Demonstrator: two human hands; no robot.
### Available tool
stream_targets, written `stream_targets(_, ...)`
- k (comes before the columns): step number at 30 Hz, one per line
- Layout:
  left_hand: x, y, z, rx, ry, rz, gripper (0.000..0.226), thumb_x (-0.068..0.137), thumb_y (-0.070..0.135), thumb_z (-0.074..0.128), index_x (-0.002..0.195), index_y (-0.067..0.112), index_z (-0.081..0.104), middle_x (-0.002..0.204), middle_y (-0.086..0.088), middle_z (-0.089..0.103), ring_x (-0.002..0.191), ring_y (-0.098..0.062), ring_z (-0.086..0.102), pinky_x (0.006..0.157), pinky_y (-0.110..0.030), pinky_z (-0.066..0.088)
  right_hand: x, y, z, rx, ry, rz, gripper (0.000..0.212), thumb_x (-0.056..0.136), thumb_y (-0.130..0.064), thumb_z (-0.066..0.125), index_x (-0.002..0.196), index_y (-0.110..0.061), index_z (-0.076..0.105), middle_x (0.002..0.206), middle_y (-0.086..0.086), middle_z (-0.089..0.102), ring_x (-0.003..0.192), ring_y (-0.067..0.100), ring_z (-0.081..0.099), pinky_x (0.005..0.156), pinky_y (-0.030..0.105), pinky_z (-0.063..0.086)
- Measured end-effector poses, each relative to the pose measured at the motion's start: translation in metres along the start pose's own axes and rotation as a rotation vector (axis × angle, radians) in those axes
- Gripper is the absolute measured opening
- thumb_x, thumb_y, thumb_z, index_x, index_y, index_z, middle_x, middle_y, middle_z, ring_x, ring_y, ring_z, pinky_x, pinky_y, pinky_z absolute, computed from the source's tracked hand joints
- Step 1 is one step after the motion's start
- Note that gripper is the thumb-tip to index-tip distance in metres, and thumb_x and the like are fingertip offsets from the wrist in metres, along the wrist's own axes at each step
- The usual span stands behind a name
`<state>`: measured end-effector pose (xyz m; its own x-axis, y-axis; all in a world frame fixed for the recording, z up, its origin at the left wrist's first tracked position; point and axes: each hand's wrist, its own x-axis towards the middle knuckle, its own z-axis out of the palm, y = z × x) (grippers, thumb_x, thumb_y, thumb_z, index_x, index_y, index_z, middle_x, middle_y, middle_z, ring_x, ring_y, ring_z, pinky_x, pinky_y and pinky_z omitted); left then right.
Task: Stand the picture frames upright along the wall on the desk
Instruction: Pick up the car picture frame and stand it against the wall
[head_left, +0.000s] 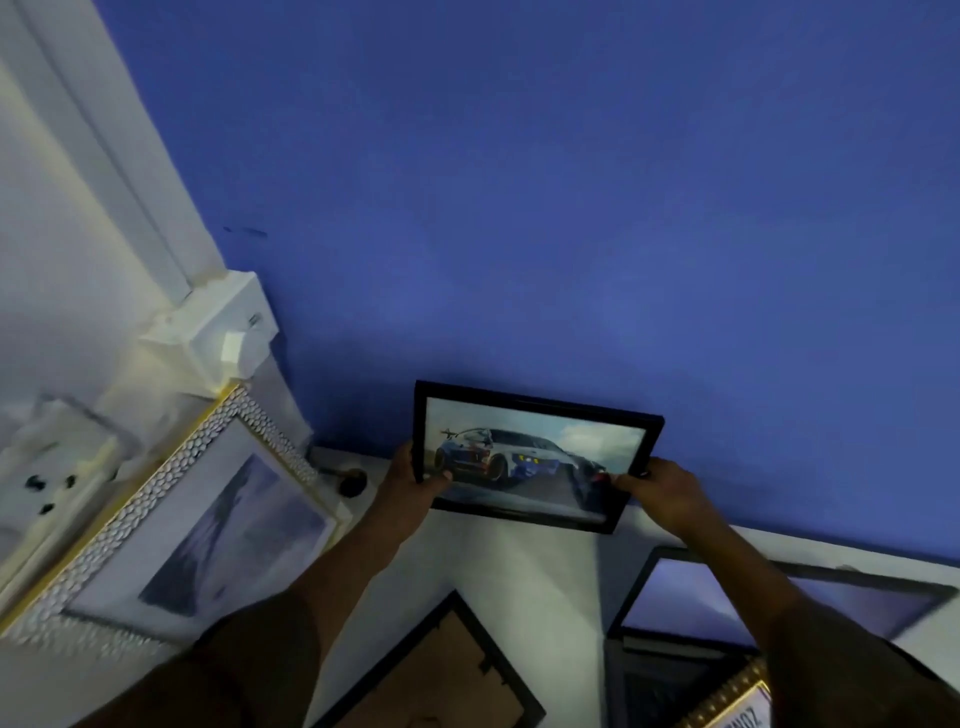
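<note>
A black-framed car picture (530, 457) is held upright in front of the blue wall (519, 208), its lower edge just above the white desk (519, 571). My left hand (415, 488) grips its left side and my right hand (660, 493) grips its lower right corner. A large frame with a white pebbled and gold border (171, 525) leans at the left. A black frame lying back side up (441, 670) is at the bottom middle. Another black frame with reflective glass (727, 597) lies flat at the right.
A white socket box (223, 332) and a conduit sit on the white side wall at the left. A small dark object (353, 480) lies in the desk corner. A gold beaded frame corner (737, 701) shows at the bottom right.
</note>
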<state>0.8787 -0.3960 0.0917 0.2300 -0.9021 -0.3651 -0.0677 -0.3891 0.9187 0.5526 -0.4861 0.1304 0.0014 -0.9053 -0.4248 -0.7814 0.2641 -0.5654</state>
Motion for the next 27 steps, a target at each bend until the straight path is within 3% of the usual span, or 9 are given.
stream_targets(3, 0.02, -0.004, 0.001, 0.017, -0.049, -0.002, 0.073, 0.087, 0.031, 0.073, 0.15, 0.032, 0.037, 0.146, 0.006, 0.052, 0.132, -0.017, 0.053, 0.116, -0.046, 0.042, 0.009, -0.002, -0.002, 0.007, -0.01, 0.04, 0.049, 0.092, -0.039, 0.069, 0.131, -0.009, 0.064, 0.132, 0.014, 0.068, 0.118, 0.032, 0.063, 0.082, 0.027, 0.042)
stream_targets(7, 0.037, -0.009, 0.009, 0.037, -0.087, -0.026, 0.071, 0.098, 0.017, 0.065, 0.157, 0.028, 0.027, 0.143, 0.011, 0.041, 0.132, -0.013, 0.043, 0.111, -0.032, 0.036, 0.019, -0.002, 0.001, 0.017, -0.037, 0.081, 0.055, 0.092, -0.042, 0.068, 0.136, -0.01, 0.062, 0.137, 0.014, 0.065, 0.123, 0.033, 0.061, 0.097, 0.034, 0.048)
stream_targets(11, 0.047, -0.021, 0.012, 0.067, -0.135, -0.084, 0.077, 0.098, 0.022, 0.064, 0.16, 0.028, 0.019, 0.149, 0.008, 0.038, 0.14, -0.019, 0.04, 0.113, -0.034, 0.034, 0.023, 0.003, 0.006, 0.011, -0.081, 0.113, 0.055, 0.093, -0.041, 0.068, 0.139, -0.012, 0.059, 0.141, 0.014, 0.061, 0.127, 0.034, 0.057, 0.108, 0.043, 0.046)
stream_targets(14, 0.054, -0.029, 0.012, 0.054, -0.136, -0.103, 0.082, 0.095, 0.026, 0.067, 0.16, 0.033, 0.017, 0.161, 0.003, 0.036, 0.143, -0.022, 0.041, 0.118, -0.041, 0.035, 0.029, 0.004, 0.006, 0.032, -0.086, 0.113, 0.056, 0.091, -0.04, 0.07, 0.138, -0.013, 0.059, 0.141, 0.015, 0.062, 0.128, 0.034, 0.057, 0.108, 0.045, 0.045)
stream_targets(19, 0.062, -0.033, 0.015, 0.032, -0.098, -0.117, 0.08, 0.095, 0.027, 0.068, 0.159, 0.031, 0.02, 0.144, 0.012, 0.041, 0.135, -0.016, 0.043, 0.112, -0.036, 0.037, 0.035, 0.006, 0.008, 0.178, -0.065, 0.132, 0.051, 0.088, -0.033, 0.076, 0.133, -0.014, 0.062, 0.135, 0.012, 0.066, 0.12, 0.03, 0.061, 0.101, 0.039, 0.047)
stream_targets(23, 0.063, -0.039, 0.013, -0.041, -0.014, -0.1, 0.079, 0.088, 0.027, 0.072, 0.155, 0.032, 0.029, 0.146, 0.004, 0.05, 0.136, -0.021, 0.049, 0.112, -0.04, 0.039, 0.04, 0.0, 0.014, 0.288, -0.082, 0.129, 0.051, 0.085, -0.031, 0.079, 0.131, -0.016, 0.061, 0.13, 0.008, 0.068, 0.108, 0.025, 0.064, 0.095, 0.038, 0.051)
stream_targets(27, 0.063, -0.037, 0.009, -0.069, -0.002, -0.097, 0.082, 0.092, 0.023, 0.07, 0.159, 0.029, 0.023, 0.154, 0.001, 0.045, 0.138, -0.02, 0.046, 0.117, -0.041, 0.036, 0.044, -0.008, 0.023, 0.294, -0.065, 0.107, 0.047, 0.085, -0.034, 0.078, 0.128, -0.018, 0.064, 0.129, 0.007, 0.069, 0.115, 0.028, 0.064, 0.099, 0.04, 0.051)
